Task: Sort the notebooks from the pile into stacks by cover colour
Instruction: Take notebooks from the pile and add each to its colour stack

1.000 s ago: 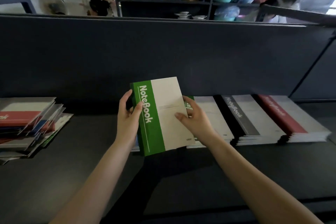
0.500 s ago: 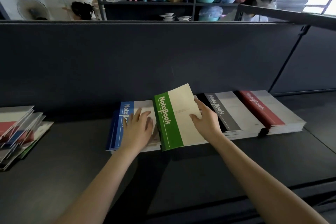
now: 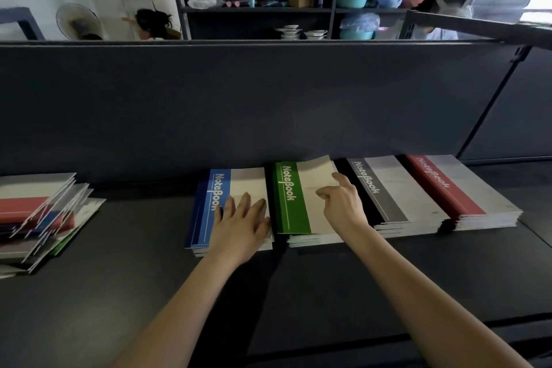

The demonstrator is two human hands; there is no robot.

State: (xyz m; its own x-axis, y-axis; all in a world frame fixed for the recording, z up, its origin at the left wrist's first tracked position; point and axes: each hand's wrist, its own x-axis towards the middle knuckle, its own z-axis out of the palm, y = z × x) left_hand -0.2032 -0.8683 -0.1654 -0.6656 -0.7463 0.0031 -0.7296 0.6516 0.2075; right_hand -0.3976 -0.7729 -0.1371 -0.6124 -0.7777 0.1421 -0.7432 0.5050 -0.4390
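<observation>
Here, a green-and-cream paper notebook (image 3: 298, 197) is seen atop the green stack (image 3: 313, 240), between the blue stack (image 3: 206, 212) and grey stack (image 3: 388, 194) on a dark table (image 3: 328, 293). The left hand (image 3: 239, 227) is laid flat, fingers straight, on the blue stack. The right hand (image 3: 343, 206) is bent at the notebook's right edge; whether it is pinched cannot be told.

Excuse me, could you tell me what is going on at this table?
A person is sorting notebooks by cover colour. Along the partition sit a blue stack, green stack, grey stack and red stack. The left hand lies flat on the blue stack; the right hand rests on the green notebook topping the green stack, its far corner slightly raised. A mixed pile waits at the left of the table.
</observation>
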